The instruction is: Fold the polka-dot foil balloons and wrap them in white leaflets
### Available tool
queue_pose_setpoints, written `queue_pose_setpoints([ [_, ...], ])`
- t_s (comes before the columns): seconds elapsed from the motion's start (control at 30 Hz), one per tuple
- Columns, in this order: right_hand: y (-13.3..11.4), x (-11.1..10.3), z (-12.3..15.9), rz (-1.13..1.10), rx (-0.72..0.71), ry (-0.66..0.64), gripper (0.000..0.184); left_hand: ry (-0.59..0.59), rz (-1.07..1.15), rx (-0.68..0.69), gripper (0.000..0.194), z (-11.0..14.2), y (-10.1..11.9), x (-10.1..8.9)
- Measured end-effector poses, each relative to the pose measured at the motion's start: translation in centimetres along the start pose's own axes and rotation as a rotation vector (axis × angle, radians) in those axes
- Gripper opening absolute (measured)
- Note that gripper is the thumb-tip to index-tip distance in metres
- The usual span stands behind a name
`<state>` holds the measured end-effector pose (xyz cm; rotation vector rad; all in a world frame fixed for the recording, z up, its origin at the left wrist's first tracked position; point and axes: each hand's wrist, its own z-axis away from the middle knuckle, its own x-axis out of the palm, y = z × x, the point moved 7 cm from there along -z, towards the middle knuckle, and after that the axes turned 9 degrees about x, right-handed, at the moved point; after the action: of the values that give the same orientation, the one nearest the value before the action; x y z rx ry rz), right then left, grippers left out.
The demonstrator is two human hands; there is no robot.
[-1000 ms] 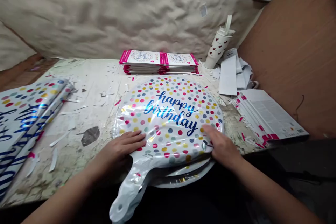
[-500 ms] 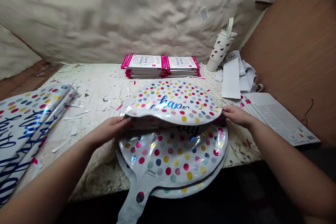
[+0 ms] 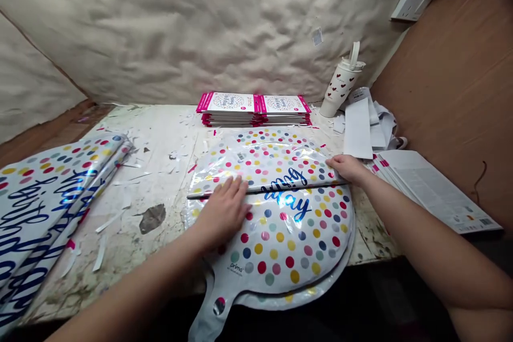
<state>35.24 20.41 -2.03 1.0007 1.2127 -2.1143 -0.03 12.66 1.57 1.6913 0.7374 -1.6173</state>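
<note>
A flat white foil balloon (image 3: 280,246) with coloured dots and blue lettering lies in front of me, its tail hanging over the table's front edge. Its upper part is folded over on itself, leaving a dark crease line across the middle. At least one more balloon shows beneath it. My left hand (image 3: 224,211) lies flat with fingers stretched across the left part of the fold. At the fold's right end, my right hand (image 3: 348,168) pinches the balloon's edge between thumb and fingers.
Two stacks of pink-and-white printed packets (image 3: 256,109) stand at the back. Further right are a heart-patterned tumbler (image 3: 341,85), crumpled white paper (image 3: 360,123) and a grey-white printed card (image 3: 436,189). Folded dotted balloons (image 3: 44,197) lie at the left. Paper scraps litter the table (image 3: 160,165).
The balloon's lifted upper part has been laid down flat along a fold. My left hand has moved from the left edge onto the balloon; my right hand remains at the right edge.
</note>
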Motion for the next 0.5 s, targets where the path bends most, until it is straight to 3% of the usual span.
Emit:
queue_pose_setpoints([
  [0.1, -1.3, -1.4, -0.3, 0.087, 0.035, 0.132, 0.037, -0.075, 0.001, -0.036, 0.062, 0.5, 0.8, 2.1],
  [0.17, -3.8, -1.8, 1.0, 0.168, 0.013, 0.285, 0.050, -0.065, 0.003, -0.053, 0.061, 0.5, 0.5, 2.6],
  [0.23, -8.1, -0.3, 4.4, 0.265, -0.164, 0.433, 0.059, -0.053, 0.005, -0.054, 0.057, 0.4, 0.2, 2.7],
  [0.27, -10.6, 1.6, 6.7, 0.294, -0.327, 0.443, 0.057, -0.049, 0.005, -0.054, 0.054, 0.4, 0.2, 2.6],
  [0.33, -14.6, 7.2, 11.5, 0.344, -0.687, 0.219, 0.056, -0.054, 0.000, -0.061, 0.052, 0.3, 0.2, 2.7],
  [0.4, -15.5, 11.6, 15.2, 0.375, -0.883, 0.011, 0.066, -0.064, -0.010, -0.070, 0.053, 0.4, 0.2, 2.8],
  [0.47, -12.9, 12.9, 15.7, 0.405, -0.815, -0.102, 0.075, -0.067, -0.020, -0.070, 0.054, 0.5, 0.2, 2.7],
  [0.5, -10.6, 12.3, 14.9, 0.420, -0.709, -0.101, 0.079, -0.069, -0.020, -0.068, 0.053, 0.6, 0.2, 2.6],
])
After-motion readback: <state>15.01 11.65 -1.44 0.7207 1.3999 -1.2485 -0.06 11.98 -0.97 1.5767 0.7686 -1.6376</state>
